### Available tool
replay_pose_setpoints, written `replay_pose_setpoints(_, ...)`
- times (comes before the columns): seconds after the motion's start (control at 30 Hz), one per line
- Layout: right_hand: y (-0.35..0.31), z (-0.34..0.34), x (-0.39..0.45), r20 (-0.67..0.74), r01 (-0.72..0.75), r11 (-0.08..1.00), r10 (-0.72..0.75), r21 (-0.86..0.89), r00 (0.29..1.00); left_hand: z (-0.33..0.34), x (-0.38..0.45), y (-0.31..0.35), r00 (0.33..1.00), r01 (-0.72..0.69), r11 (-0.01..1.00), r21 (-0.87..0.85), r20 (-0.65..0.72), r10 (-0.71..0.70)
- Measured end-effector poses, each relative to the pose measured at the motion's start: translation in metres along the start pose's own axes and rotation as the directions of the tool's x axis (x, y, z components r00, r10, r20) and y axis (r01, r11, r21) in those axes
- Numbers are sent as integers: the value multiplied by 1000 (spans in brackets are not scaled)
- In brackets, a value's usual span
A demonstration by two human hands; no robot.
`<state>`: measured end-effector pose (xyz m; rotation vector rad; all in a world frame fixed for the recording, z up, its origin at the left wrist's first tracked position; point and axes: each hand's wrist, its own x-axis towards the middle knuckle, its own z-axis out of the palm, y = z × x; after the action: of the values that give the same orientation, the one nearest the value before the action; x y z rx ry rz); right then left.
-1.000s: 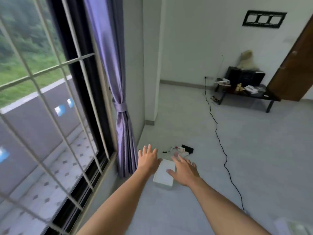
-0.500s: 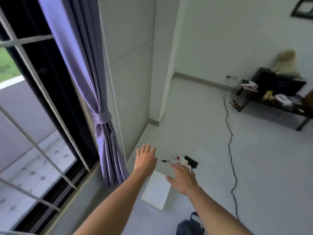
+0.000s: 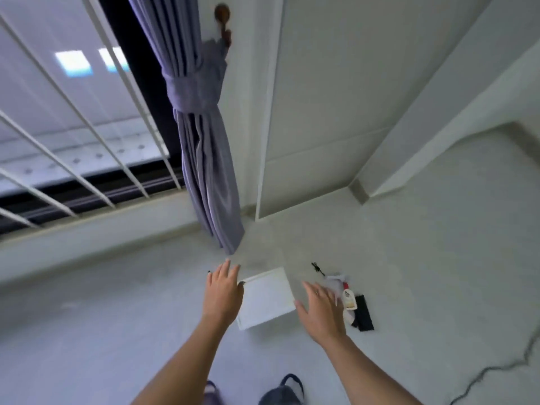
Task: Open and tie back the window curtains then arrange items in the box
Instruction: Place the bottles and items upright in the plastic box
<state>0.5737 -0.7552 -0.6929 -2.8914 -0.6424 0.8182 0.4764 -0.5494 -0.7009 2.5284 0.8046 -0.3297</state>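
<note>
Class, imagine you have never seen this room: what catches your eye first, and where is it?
First, the purple curtain hanging beside the barred window, gathered by a tie-back looped to a wall hook. Next, two bare arms reaching down: the left hand and right hand, fingers spread, flank a white box on the floor. Small items lie scattered just right of the box.

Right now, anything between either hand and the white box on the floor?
Nothing visible. The left hand is at the left edge of the white box, the right hand open at its right side. The small items lie on the floor beyond the right hand, the tied curtain hangs behind.
</note>
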Motion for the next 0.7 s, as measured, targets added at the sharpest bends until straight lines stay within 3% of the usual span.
replay_pose_setpoints(0.17,52,77,59,66,78,995,-74,-58,995,90,19,-21,996,74,997,-11,-40,-74)
replay_pose_setpoints(0.3,79,172,125,93,152,987,-148,-46,985,203,46,-49,982,169,983,-74,-68,-174)
replay_pose_setpoints(0.5,116,318,231,21,182,968,-189,170,982,363,93,-115,976,205,979,-19,-72,-206)
replay_pose_setpoints(0.6,132,374,275,-45,135,935,-128,327,991,423,129,-147,940,287,941,-181,-134,-313)
replay_pose_setpoints(0.7,145,415,301,-118,201,906,-169,373,979,467,156,-166,916,264,880,-396,-183,-357)
